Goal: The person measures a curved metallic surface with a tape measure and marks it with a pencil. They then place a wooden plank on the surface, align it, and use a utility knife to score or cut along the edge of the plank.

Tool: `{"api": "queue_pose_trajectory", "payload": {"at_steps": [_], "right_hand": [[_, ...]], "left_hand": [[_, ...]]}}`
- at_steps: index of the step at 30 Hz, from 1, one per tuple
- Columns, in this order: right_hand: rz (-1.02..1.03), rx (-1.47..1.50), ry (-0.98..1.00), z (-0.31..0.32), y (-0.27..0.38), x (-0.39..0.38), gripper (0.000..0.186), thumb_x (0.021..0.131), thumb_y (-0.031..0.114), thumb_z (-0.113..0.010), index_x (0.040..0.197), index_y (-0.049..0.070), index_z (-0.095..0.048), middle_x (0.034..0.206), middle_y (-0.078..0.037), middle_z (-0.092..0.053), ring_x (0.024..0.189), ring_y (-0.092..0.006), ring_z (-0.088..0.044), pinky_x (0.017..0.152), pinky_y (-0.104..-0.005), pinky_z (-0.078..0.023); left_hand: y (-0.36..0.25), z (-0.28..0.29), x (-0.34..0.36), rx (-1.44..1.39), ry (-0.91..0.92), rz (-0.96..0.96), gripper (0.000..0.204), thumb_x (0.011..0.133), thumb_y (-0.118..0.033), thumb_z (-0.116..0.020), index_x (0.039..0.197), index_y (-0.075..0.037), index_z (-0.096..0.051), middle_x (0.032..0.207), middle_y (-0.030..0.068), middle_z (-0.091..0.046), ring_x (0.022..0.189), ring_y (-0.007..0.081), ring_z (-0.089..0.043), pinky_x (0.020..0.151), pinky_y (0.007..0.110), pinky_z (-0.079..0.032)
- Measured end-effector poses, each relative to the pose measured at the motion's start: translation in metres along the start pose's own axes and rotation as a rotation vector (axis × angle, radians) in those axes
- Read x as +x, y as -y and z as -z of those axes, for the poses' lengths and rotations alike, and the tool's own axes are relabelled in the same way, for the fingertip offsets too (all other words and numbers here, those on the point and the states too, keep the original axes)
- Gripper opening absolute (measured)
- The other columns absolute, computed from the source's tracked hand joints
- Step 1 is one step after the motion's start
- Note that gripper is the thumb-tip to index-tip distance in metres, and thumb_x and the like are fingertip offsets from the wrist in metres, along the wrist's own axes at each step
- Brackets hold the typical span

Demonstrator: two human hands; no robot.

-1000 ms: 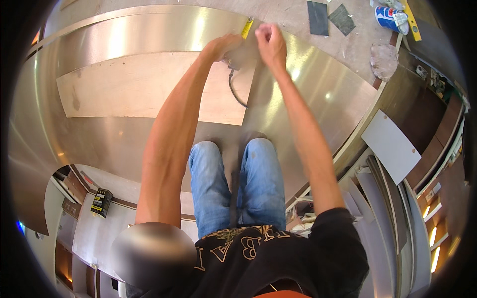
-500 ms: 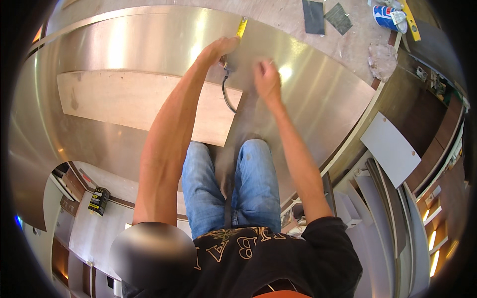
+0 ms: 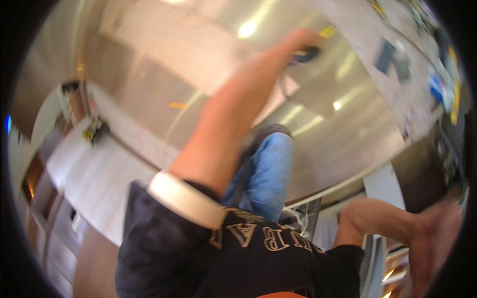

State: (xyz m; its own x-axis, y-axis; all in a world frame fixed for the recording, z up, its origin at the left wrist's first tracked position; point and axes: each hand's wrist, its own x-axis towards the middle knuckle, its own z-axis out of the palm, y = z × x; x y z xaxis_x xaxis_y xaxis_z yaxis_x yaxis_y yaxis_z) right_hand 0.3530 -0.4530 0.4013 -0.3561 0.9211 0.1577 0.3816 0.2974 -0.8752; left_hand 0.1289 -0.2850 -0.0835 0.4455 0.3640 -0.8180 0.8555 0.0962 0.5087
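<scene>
My left hand (image 3: 302, 38), stretched out ahead, grips a tape measure (image 3: 306, 54) with a dark case. A short length of its yellow blade sticks out past the fingers, and a dark cord hangs below. Under that hand lies a large shiny metal sheet (image 3: 348, 126). A pale wooden board (image 3: 223, 62) rests on the sheet, partly covered by my left forearm. Out at the right edge is my right hand (image 3: 439, 231), its arm bent at the elbow. Motion smears its fingers, and I cannot tell what they touch.
Two dark flat pieces (image 3: 392, 60) lie beyond the sheet, with a blue and white can (image 3: 437, 88) and a yellow level (image 3: 455, 99) farther right. A black and yellow box (image 3: 95, 130) stands on a white surface (image 3: 119, 176) at left. White panel (image 3: 385, 186) leans at right.
My view has swung, shifting the scene. My right hand has moved from over the metal sheet out to the right edge. The tape measure stays in my left hand.
</scene>
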Motion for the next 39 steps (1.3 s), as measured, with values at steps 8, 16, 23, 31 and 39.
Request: {"api": "queue_pose_trajectory", "payload": {"at_steps": [8,16,23,31,39], "right_hand": [[-0.529,0.368,0.553,-0.482,-0.163,0.032,0.024,0.090,0.017,-0.063,0.111,0.006,-0.066,0.109,-0.011,-0.066,0.101,-0.0254,-0.063,0.084,-0.0390,-0.051],[-0.512,-0.411,0.580,-0.699,-0.194,0.130,0.027,0.088,0.022,-0.059,0.110,0.007,-0.063,0.109,-0.007,-0.066,0.097,-0.0294,-0.066,0.075,-0.0410,-0.055],[-0.399,-0.115,0.449,-0.699,-0.184,0.090,0.022,0.081,0.019,-0.061,0.098,0.005,-0.061,0.096,-0.011,-0.068,0.084,-0.0328,-0.067,0.069,-0.0445,-0.054],[-0.529,0.224,0.211,-0.357,-0.195,-0.057,0.013,0.078,0.016,-0.064,0.082,0.009,-0.054,0.064,-0.011,-0.057,0.056,-0.0297,-0.059,0.053,-0.0427,-0.048],[-0.478,-0.010,-0.222,-0.150,-0.345,0.006,0.011,0.091,0.011,-0.059,0.088,0.002,-0.064,0.090,-0.009,-0.067,0.074,-0.0178,-0.065,0.069,-0.0315,-0.052]], "left_hand": [[-0.052,0.021,-0.071,-0.177,-0.052,0.221,0.044,0.080,-0.033,-0.060,0.119,-0.014,-0.070,0.124,0.0094,-0.067,0.118,0.0246,-0.061,0.097,0.036,-0.046],[-0.051,-0.012,-0.025,-0.100,0.005,0.013,0.043,0.086,-0.037,-0.054,0.120,-0.013,-0.069,0.126,0.0071,-0.066,0.116,0.0248,-0.063,0.096,0.040,-0.048],[-0.036,-0.010,-0.020,-0.200,0.038,-0.196,0.035,0.091,-0.033,-0.050,0.099,-0.002,-0.064,0.086,0.0147,-0.065,0.068,0.0278,-0.067,0.055,0.046,-0.058],[-0.011,0.009,-0.006,-0.118,0.183,-0.017,0.033,0.095,-0.031,-0.040,0.094,-0.004,-0.058,0.075,0.0099,-0.065,0.056,0.0224,-0.067,0.050,0.039,-0.058],[-0.034,0.012,-0.019,-0.121,0.174,0.138,0.039,0.097,-0.036,-0.039,0.093,-0.006,-0.064,0.070,0.0077,-0.067,0.057,0.0186,-0.068,0.051,0.033,-0.056]]}}
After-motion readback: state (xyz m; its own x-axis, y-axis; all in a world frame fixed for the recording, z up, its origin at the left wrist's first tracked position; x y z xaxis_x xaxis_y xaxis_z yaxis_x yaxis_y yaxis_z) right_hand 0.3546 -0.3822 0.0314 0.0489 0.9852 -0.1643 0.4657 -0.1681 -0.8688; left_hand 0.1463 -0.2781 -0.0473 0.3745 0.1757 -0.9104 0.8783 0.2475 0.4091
